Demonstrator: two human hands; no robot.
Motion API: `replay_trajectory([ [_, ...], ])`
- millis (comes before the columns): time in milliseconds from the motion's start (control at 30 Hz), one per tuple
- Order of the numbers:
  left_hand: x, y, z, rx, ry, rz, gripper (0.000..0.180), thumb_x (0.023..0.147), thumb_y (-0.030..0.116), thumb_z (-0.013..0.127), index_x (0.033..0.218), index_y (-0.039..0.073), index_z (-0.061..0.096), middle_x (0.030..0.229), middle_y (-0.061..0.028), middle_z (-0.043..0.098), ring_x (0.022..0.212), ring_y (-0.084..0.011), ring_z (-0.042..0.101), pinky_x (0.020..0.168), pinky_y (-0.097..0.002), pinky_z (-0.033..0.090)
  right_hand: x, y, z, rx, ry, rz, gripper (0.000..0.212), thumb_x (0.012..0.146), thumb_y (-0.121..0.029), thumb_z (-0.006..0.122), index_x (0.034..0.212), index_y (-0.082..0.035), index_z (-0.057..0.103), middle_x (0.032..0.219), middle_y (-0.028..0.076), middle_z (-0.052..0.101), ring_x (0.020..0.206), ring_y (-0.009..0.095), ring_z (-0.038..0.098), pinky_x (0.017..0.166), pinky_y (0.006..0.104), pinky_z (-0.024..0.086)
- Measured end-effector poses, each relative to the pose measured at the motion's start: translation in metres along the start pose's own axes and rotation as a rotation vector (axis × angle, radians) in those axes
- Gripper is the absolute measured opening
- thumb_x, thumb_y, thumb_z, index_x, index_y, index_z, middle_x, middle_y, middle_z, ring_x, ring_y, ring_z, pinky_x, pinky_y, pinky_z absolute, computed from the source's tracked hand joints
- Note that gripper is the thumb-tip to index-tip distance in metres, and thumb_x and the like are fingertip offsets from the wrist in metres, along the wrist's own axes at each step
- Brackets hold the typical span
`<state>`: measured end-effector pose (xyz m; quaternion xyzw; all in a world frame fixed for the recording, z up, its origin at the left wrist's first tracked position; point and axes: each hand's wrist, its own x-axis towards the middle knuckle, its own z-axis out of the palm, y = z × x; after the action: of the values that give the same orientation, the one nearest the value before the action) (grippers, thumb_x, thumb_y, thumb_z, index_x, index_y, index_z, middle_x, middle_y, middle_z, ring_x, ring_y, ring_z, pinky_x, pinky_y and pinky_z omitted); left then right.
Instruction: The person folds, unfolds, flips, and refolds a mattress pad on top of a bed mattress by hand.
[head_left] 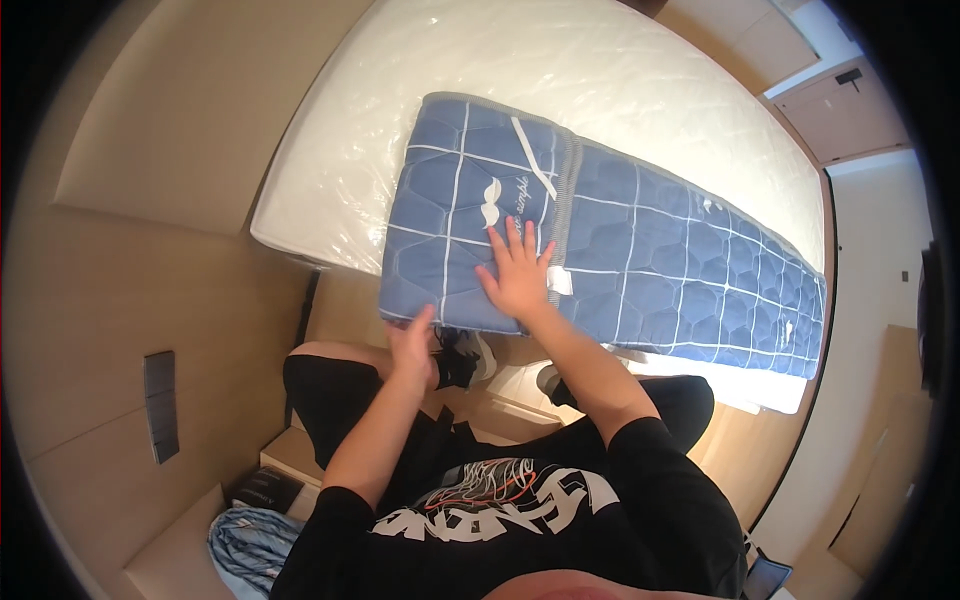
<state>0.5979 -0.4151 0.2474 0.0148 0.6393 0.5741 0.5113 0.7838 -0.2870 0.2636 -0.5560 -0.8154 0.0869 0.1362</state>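
Observation:
A blue quilted mattress pad [660, 250] with white grid lines and a grey edge lies across the bed, its left end folded over into a thick layer. My right hand [520, 275] rests flat on that folded part, fingers spread, close to a small white tag [560, 281]. At the near left corner of the fold, my left hand [410, 345] grips the pad's edge, thumb on top and the other fingers hidden below. A white elastic strap [534, 157] runs slantwise over the folded part's far corner.
Under the pad is a mattress [340, 150] in shiny clear plastic. A beige padded headboard [170, 120] stands to the left. Light blue cloth [250, 545] and a black box [265, 490] sit at the lower left. A door [845, 110] is at the far right.

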Motion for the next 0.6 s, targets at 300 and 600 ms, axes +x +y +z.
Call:
replay_trajectory([
  [300, 0.087, 0.058, -0.031, 0.574, -0.298, 0.116, 0.066, 0.077, 0.022, 0.082, 0.125, -0.011, 0.05, 0.115, -0.0212, 0.062, 0.1, -0.0259, 0.063, 0.086, -0.0346, 0.051, -0.055, 0.046, -0.013, 0.391, 0.224, 0.448, 0.064, 0.085, -0.032, 0.069, 0.136, 0.001, 0.046, 0.138, 0.025, 0.046, 0.126, 0.042, 0.046, 0.107, 0.0466, 0.037],
  [600, 0.094, 0.058, -0.031, 0.467, -0.294, 0.035, 0.062, 0.074, 0.017, 0.083, 0.121, -0.011, 0.054, 0.11, -0.0197, 0.064, 0.095, -0.0258, 0.065, 0.082, -0.0341, 0.054, 0.117, 0.105, -0.038, 0.628, 0.227, 0.763, 0.051, 0.081, -0.04, 0.073, 0.104, 0.005, 0.068, 0.103, 0.022, 0.07, 0.099, 0.034, 0.068, 0.087, 0.0403, 0.052],
])
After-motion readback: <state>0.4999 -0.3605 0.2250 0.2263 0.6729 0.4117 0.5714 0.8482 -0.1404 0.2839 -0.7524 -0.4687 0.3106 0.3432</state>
